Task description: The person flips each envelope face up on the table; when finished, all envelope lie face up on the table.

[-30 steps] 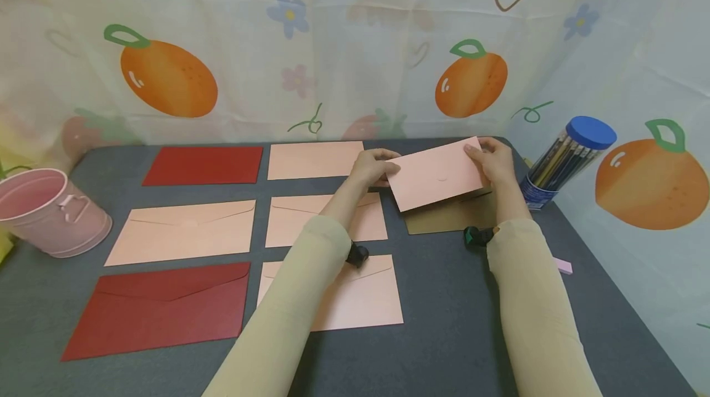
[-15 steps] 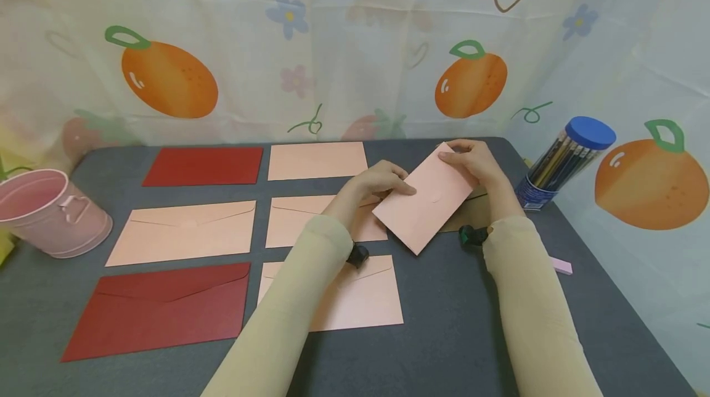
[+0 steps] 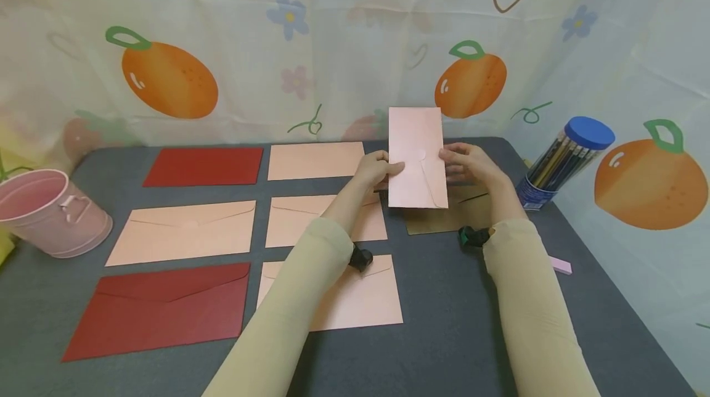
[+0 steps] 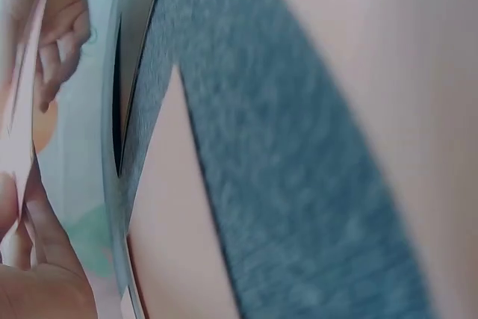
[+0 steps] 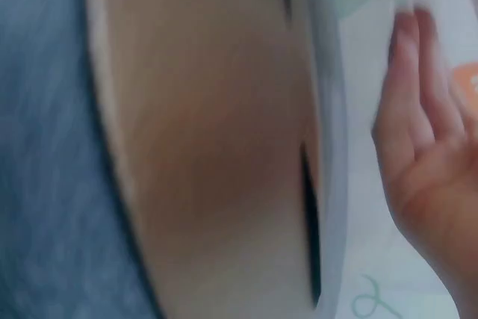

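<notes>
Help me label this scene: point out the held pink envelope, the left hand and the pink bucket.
Held pink envelope (image 3: 416,159): head view, middle of its face.
Left hand (image 3: 374,170): head view, middle of the hand.
Pink bucket (image 3: 61,224): head view, outer wall below the rim.

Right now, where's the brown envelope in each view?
Head: the brown envelope lies right of centre, partly hidden by the held pink envelope.
Left wrist: brown envelope at the top, left of centre.
Right wrist: brown envelope blurred, just left of centre.
Shared landmark: the right hand shows in all three.
</notes>
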The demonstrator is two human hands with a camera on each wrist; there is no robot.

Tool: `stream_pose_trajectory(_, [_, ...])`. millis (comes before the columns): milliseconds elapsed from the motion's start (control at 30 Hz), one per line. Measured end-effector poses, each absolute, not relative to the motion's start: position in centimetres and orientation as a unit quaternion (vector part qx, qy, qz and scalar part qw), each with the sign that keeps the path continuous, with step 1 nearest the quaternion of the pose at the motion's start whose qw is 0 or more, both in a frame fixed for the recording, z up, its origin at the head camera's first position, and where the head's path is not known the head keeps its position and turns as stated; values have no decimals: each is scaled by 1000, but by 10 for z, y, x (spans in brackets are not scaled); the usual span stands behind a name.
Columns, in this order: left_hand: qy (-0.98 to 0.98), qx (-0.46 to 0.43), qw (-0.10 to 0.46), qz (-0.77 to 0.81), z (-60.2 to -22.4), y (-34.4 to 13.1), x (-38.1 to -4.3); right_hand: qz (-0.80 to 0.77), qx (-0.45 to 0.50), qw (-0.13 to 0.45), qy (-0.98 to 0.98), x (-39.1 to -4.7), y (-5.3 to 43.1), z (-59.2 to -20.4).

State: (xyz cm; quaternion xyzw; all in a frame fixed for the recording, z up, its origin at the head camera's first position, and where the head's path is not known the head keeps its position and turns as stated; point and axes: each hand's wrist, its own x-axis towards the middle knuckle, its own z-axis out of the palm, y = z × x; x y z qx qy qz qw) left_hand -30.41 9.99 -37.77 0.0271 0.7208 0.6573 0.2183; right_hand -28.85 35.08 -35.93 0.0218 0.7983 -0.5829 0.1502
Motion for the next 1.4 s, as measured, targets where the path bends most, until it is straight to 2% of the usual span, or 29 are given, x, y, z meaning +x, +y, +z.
stream_pose_trajectory(167, [674, -20, 190, 713, -378, 102, -302, -571, -44, 277, 772, -286, 354, -365])
stream_pose_trajectory(233, [668, -24, 189, 720, -379, 102, -301, -573, -62, 301, 760, -284, 356, -365])
stream_pose_trajectory(333, [661, -20, 194, 724, -378, 102, -301, -573, -69, 309, 756, -283, 361, -366])
stream_pose_trajectory(500, [624, -47, 159, 764, -379, 97, -302, -566, -32, 268, 779, -282, 369, -368])
stream_pose_trajectory(667, [591, -110, 95, 794, -381, 91, -306, -590, 33, 171, 788, -281, 375, -370])
stream_pose_trajectory(733, [584, -118, 94, 798, -381, 90, -307, -596, 62, 129, 790, -281, 376, -370])
stream_pose_trajectory(900, [553, -108, 142, 814, -379, 89, -302, -637, 150, 36, 755, -279, 371, -368])
stream_pose_trajectory(967, [529, -116, 155, 826, -378, 89, -300, -655, 177, 15, 735, -278, 369, -367])
stream_pose_trajectory(1033, [505, -129, 160, 838, -377, 90, -299, -665, 192, 23, 722, -277, 369, -366])
stream_pose_trajectory(1233, [507, -133, 154, 838, -377, 96, -298, -649, 169, 104, 734, -275, 370, -362])
stream_pose_trajectory(1400, [576, -95, 145, 799, -380, 103, -297, -661, 178, 82, 725, -274, 375, -367])
